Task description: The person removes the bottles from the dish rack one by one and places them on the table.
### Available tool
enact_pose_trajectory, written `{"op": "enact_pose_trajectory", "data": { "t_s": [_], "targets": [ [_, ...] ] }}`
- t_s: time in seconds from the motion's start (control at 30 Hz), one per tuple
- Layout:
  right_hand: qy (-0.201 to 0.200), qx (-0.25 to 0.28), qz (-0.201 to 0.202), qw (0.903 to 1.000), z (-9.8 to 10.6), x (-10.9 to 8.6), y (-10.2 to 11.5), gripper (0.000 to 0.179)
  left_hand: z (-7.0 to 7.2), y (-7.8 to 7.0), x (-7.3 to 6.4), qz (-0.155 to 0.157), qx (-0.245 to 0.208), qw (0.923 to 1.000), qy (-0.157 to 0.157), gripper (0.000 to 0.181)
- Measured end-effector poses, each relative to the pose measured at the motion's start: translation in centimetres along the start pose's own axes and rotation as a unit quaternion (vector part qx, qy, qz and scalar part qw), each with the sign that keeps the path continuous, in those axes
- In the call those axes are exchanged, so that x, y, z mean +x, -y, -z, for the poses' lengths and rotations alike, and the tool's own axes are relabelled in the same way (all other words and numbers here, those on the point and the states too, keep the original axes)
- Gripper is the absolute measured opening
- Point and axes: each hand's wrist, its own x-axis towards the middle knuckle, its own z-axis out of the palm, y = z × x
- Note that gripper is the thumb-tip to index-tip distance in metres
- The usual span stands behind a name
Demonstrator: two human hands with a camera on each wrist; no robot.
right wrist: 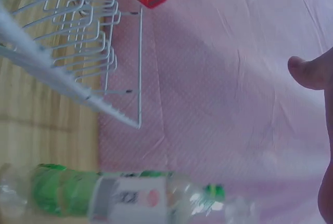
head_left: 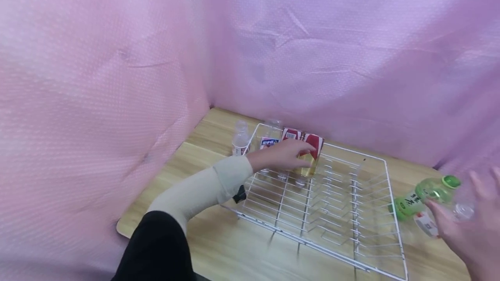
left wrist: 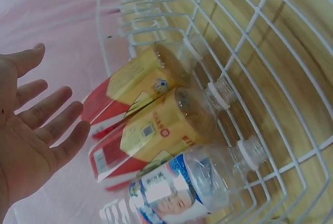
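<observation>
Head cam, left to right: the clear bottle point(head_left: 241, 138) stands left of your left hand point(head_left: 285, 154), by the edge of the rack point(head_left: 395, 216). Blue-label bottle point(head_left: 269, 142) is just past your wrist, and two red bottles point(head_left: 314, 142) are right by your fingers, necks down in the wires. That hand's loose and empty; can't tell if it's brushing a bottle. Over right, the green bottle point(head_left: 423, 194) and white-label bottle point(head_left: 426, 223) are just left of your right hand point(head_left: 470, 222), which is spread and holding nothing. Probably best to lift your left hand straight up so nothing tips, and take green round its middle, gently, since thin plastic likely dents.
</observation>
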Motion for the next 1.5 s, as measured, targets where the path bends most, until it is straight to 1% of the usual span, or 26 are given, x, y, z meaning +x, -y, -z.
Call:
{"op": "enact_pose_trajectory", "data": {
  "t_s": [0.03,0.07,0.1,0.13,0.17,0.2,0.3,0.37,0.43,0.5,0.57,0.67,0.77,0.83,0.9,0.97,1.03,1.1,1.2,1.27,1.3,1.33,1.37,1.43,1.47,1.5],
  "targets": [
    [-0.044,-0.016,0.053,0.9975,-0.8,1.3,1.0,0.091,0.3,0.2,-0.6,0.001,0.000,1.0000,-0.006,0.054],
    [-0.046,-0.014,0.093,0.9945,-1.5,2.1,1.8,0.086,0.6,0.5,-1.2,0.002,0.002,0.9999,-0.013,0.056],
    [-0.046,-0.011,0.130,0.9903,-2.2,3.0,2.5,0.082,0.9,0.6,-1.9,0.009,-0.002,0.9998,-0.017,0.058],
    [-0.030,-0.013,0.158,0.9869,-2.6,3.7,3.1,0.078,1.3,0.8,-2.6,0.014,-0.001,0.9996,-0.023,0.060],
    [-0.014,-0.007,0.180,0.9835,-3.0,4.3,3.7,0.074,1.6,1.1,-3.4,0.019,0.000,0.9994,-0.029,0.062],
    [0.005,-0.013,0.199,0.9799,-3.3,4.8,4.1,0.071,1.9,1.3,-4.2,0.025,-0.003,0.9990,-0.036,0.063],
    [0.080,-0.024,0.244,0.9662,-4.1,5.6,4.8,0.066,2.5,2.4,-6.7,0.035,-0.018,0.9972,-0.064,0.065],
    [0.115,-0.027,0.272,0.9551,-4.8,5.9,4.8,0.061,2.6,3.2,-8.3,0.034,-0.026,0.9952,-0.088,0.064],
    [0.158,-0.034,0.297,0.9411,-5.3,6.2,4.9,0.058,2.6,3.9,-10.0,0.037,-0.043,0.9924,-0.110,0.063],
    [0.193,-0.037,0.321,0.9264,-6.1,6.5,5.2,0.055,2.3,4.7,-11.6,0.052,-0.065,0.9880,-0.130,0.063],
    [0.220,-0.041,0.342,0.9126,-7.0,6.8,5.6,0.053,2.1,5.2,-13.3,0.078,-0.092,0.9818,-0.147,0.064],
    [0.252,-0.048,0.366,0.8946,-8.5,7.5,6.3,0.052,1.8,6.0,-15.5,0.115,-0.124,0.9696,-0.176,0.067],
    [0.279,-0.064,0.384,0.8778,-9.9,8.1,7.0,0.049,1.5,6.7,-17.1,0.131,-0.149,0.9592,-0.201,0.069],
    [0.298,-0.071,0.395,0.8661,-10.8,8.5,7.5,0.052,1.2,7.2,-18.0,0.134,-0.164,0.9543,-0.211,0.072],
    [0.316,-0.082,0.408,0.8529,-11.6,8.9,8.1,0.065,0.8,7.8,-18.7,0.137,-0.186,0.9493,-0.214,0.075],
    [0.334,-0.095,0.421,0.8381,-12.3,9.3,8.6,0.077,0.2,8.2,-19.3,0.142,-0.211,0.9423,-0.218,0.077],
    [0.345,-0.113,0.438,0.8225,-13.1,9.7,9.0,0.084,-0.3,8.7,-19.6,0.142,-0.240,0.9335,-0.225,0.077],
    [0.356,-0.139,0.458,0.8026,-14.0,10.2,9.3,0.085,-0.9,8.9,-19.8,0.136,-0.276,0.9219,-0.235,0.076],
    [0.380,-0.178,0.482,0.7690,-15.6,10.5,9.6,0.085,-1.8,9.4,-19.9,0.132,-0.325,0.9033,-0.247,0.079],
    [0.396,-0.203,0.498,0.7439,-16.6,10.5,9.8,0.086,-2.5,9.8,-19.9,0.137,-0.356,0.8897,-0.251,0.082],
    [0.402,-0.213,0.507,0.7318,-17.1,10.3,9.8,0.086,-2.9,10.0,-19.9,0.138,-0.368,0.8844,-0.252,0.083],
    [0.407,-0.219,0.514,0.7221,-17.6,10.1,9.9,0.085,-3.2,10.2,-19.9,0.139,-0.380,0.8792,-0.252,0.084],
    [0.409,-0.225,0.522,0.7141,-18.1,9.8,9.9,0.084,-3.6,10.4,-19.8,0.139,-0.389,0.8757,-0.250,0.084],
    [0.412,-0.237,0.537,0.6971,-18.9,9.2,9.7,0.085,-4.1,10.8,-19.7,0.137,-0.401,0.8722,-0.245,0.084],
    [0.414,-0.242,0.541,0.6909,-19.3,8.8,9.6,0.086,-4.3,10.9,-19.6,0.136,-0.404,0.8720,-0.241,0.085],
    [0.414,-0.242,0.544,0.6892,-19.7,8.4,9.5,0.085,-4.5,11.0,-19.6,0.138,-0.405,0.8723,-0.236,0.085]
  ]
}}
